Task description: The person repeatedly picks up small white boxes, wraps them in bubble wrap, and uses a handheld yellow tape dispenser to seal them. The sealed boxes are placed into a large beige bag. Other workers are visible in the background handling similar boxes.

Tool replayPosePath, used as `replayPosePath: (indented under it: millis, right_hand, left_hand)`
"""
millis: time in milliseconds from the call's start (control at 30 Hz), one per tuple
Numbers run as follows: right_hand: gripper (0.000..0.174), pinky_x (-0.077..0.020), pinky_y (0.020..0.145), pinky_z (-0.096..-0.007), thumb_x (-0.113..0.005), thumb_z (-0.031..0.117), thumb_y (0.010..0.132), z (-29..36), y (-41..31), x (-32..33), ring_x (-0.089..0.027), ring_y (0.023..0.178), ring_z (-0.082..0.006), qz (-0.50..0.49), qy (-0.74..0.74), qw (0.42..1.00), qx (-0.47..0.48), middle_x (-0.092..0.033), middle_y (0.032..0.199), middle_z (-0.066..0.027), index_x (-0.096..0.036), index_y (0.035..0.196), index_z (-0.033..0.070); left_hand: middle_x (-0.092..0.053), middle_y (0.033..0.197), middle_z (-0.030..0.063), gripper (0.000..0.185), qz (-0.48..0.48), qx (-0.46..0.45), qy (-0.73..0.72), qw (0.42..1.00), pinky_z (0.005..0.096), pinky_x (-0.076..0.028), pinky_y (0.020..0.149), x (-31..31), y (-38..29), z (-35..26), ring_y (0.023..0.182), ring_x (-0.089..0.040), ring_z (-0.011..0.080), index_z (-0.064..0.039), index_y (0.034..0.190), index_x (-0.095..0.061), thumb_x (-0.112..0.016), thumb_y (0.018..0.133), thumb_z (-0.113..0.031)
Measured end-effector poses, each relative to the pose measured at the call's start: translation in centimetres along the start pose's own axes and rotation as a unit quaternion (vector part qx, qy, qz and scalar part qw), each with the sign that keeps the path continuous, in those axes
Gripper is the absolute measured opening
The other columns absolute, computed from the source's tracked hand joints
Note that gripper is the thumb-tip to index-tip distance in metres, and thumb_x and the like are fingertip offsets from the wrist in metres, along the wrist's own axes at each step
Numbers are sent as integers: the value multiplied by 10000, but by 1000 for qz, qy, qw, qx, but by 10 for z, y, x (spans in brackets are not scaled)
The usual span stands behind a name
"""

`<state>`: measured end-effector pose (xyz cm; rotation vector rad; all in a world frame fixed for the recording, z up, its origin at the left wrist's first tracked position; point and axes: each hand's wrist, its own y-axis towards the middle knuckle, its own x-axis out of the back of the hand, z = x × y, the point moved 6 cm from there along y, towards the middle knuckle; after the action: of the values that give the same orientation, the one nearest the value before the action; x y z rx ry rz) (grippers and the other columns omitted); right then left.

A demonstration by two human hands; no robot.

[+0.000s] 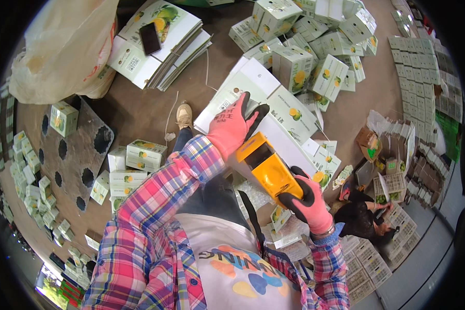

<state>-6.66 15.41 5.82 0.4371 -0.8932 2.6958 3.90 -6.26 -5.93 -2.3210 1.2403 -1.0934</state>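
My left hand (232, 126), in a pink glove with black fingertips, is over a stack of flat printed cartons (273, 130) in front of me. Between its thumb and forefinger is a small grey piece (250, 107), mostly hidden by the fingers. In my right hand (309, 203), also gloved, is a yellow-orange box (273, 172) with a dark opening at its upper end. The fingers grip its lower end, and the box is tilted beside the stack's near edge. Lemon and lime pictures mark the cartons.
A dark phone (150, 38) lies on another bundle of flat cartons (139, 58). Made-up cartons (294, 66) are heaped ahead. A large whitish sack (62, 50) and a perforated grey board (68, 155) are on the left. Another person (360, 219) is at the right, near plastic crates (366, 267).
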Motion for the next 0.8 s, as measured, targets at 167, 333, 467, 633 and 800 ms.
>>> replayPosePath:
  millis: [167,333,467,633,800]
  right_hand:
    - [340,-452,900,-396,-779,194,746,11,-30,26,-583,1033,-370,-68,-109,991,-22,-632,954,-200,-646,979,-15]
    - [407,-484,819,-355,-780,226,757,-37,-67,58,-625,920,-317,-84,-91,970,-211,-662,969,-183,-654,1046,-31]
    - [418,-486,823,-372,-781,246,761,-8,-56,58,-617,922,-339,-73,-134,974,-165,-667,957,-192,-652,1039,-38]
    - [453,-468,884,-395,-799,267,752,-18,-67,58,-573,1011,-325,-115,-158,977,-86,-647,1048,-151,-639,1105,33]
    - [433,-443,952,-398,-788,264,762,-116,-104,80,-561,1091,-307,-167,-52,972,-156,-651,1077,-121,-646,1109,47]
  left_hand:
    - [-578,1304,143,787,-1,-17,57,998,391,-444,968,-1,0,-5,1163,-570,308,-128,1457,-345,-582,860,-582]
    - [-614,1216,178,835,-14,6,111,994,398,-473,894,17,-1,-19,1092,-601,317,-118,1473,-306,-578,849,-602]
    - [-481,1388,151,725,-130,-254,260,923,494,-304,1080,12,-33,-79,1258,-472,331,-113,1426,-399,-625,838,-472]
    - [-377,1478,134,685,-35,-363,322,874,568,-116,1154,-46,-45,-90,1405,-273,325,-142,1410,-443,-581,851,-514]
    - [-366,1478,153,680,-44,-344,379,858,585,-90,1152,-42,-38,-90,1385,-288,353,-106,1355,-503,-590,841,-542]
